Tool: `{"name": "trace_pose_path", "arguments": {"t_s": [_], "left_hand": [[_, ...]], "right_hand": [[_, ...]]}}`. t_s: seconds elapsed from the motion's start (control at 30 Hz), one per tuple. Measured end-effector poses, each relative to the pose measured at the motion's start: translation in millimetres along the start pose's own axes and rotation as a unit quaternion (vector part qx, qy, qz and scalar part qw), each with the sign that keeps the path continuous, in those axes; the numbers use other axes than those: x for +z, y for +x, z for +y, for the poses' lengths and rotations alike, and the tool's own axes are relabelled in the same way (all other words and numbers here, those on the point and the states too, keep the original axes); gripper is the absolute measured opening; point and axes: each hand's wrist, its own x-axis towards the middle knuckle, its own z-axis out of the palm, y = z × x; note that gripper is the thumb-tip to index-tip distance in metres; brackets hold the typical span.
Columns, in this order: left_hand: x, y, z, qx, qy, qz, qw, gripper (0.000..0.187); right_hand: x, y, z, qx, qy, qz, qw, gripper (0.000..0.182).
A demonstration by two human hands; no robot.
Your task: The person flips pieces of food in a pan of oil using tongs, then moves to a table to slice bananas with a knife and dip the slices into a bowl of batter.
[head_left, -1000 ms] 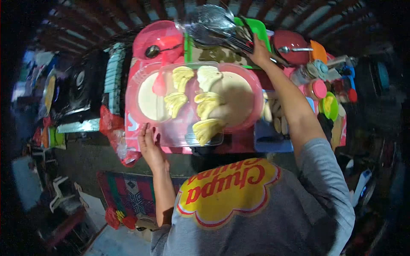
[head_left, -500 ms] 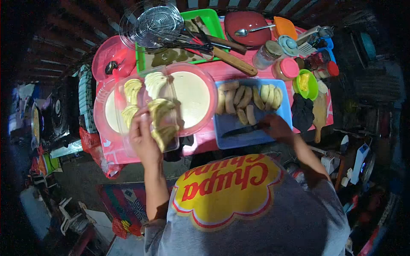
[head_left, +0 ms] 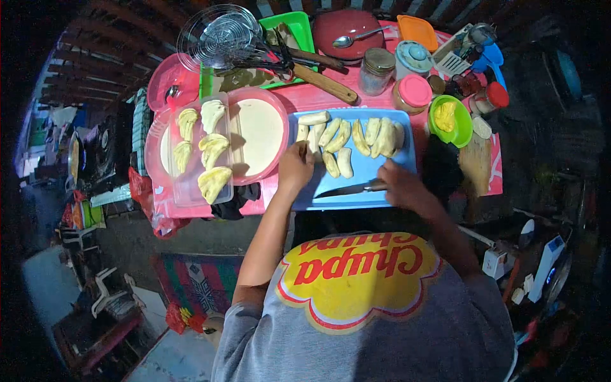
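Note:
My left hand (head_left: pixel 297 168) is at the left end of the blue tray (head_left: pixel 366 201), its fingers curled at the lower end of a peeled banana (head_left: pixel 315 135). My right hand (head_left: pixel 403 184) is closed around the handle of a knife (head_left: pixel 349 190), whose dark blade lies low over the tray and points left. Several more peeled bananas (head_left: pixel 384 137) lie in the tray's upper half. Left of the tray, a clear plastic lid (head_left: pixel 191 193) holds several bananas sliced into fans (head_left: pixel 214 184).
The lid rests over pink basins of pale batter (head_left: pixel 258 137). Behind are a green tray (head_left: pixel 299 25) with utensils, a wire strainer (head_left: pixel 223 38), a dark red container (head_left: pixel 344 32), and glass jars (head_left: pixel 377 71). A green bowl (head_left: pixel 461 137) with yellow spread stands at the right.
My left hand has moved right, from the fanned bananas on the lid to the peeled bananas in the blue tray. My right hand stays at the knife. The camera view has shifted.

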Motion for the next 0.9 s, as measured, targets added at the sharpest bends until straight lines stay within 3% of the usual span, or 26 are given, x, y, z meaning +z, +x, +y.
{"name": "trace_pose_path", "arguments": {"t_s": [0.07, 0.13, 0.17, 0.3, 0.37, 0.4, 0.47, 0.57, 0.63, 0.67, 0.73, 0.77, 0.8, 0.87, 0.9], "left_hand": [[7, -7, -9, -0.025, 0.055, -0.022, 0.998, 0.032], [27, -14, -15, -0.081, -0.027, 0.017, 0.996, 0.042], [41, -15, -19, -0.068, -0.11, 0.065, 0.99, 0.045], [61, -5, 4, -0.148, -0.186, 0.137, 0.962, 0.046], [60, -6, 18, -0.285, -0.385, 0.168, 0.862, 0.048], [64, -5, 17, -0.285, -0.385, 0.171, 0.861, 0.048], [71, 0, 13, -0.355, -0.483, 0.205, 0.774, 0.047], [76, 11, 21, -0.354, -0.429, 0.191, 0.809, 0.049], [66, 13, 27, -0.357, -0.403, 0.119, 0.834, 0.039], [63, 12, 20, -0.354, -0.405, 0.121, 0.834, 0.039], [52, 1, 8, -0.322, -0.563, -0.037, 0.761, 0.046], [41, -9, 9, -0.329, -0.566, -0.082, 0.751, 0.042], [29, -20, 29, -0.327, -0.566, -0.079, 0.752, 0.042], [15, -43, 66, -0.287, -0.628, 0.034, 0.722, 0.033], [12, -48, 73, -0.283, -0.639, 0.043, 0.714, 0.034]], "right_hand": [[-24, -26, 10, 0.055, 0.029, -0.033, 0.997, 0.03], [-36, -46, 25, 0.075, 0.042, -0.03, 0.996, 0.034], [-40, -55, 28, 0.096, 0.064, 0.011, 0.993, 0.036], [-30, -72, 36, 0.133, 0.068, 0.107, 0.983, 0.039], [-28, -71, 32, 0.125, 0.08, 0.109, 0.983, 0.039], [-26, -69, 29, 0.123, 0.097, 0.113, 0.981, 0.039], [-24, -64, 21, 0.119, 0.109, 0.125, 0.979, 0.037], [-22, -54, 9, 0.109, 0.131, 0.148, 0.974, 0.034], [-23, -40, 0, 0.173, 0.294, 0.126, 0.931, 0.025], [-24, -31, -4, 0.17, 0.292, 0.127, 0.933, 0.025], [-25, -13, -17, 0.254, 0.463, 0.071, 0.846, 0.024], [-27, -1, -28, 0.249, 0.428, 0.063, 0.867, 0.025], [-27, 9, -40, 0.244, 0.392, 0.055, 0.885, 0.027], [24, 27, -36, 0.083, 0.372, 0.149, 0.912, 0.032], [35, 38, -46, 0.061, 0.338, 0.191, 0.92, 0.036]]}}
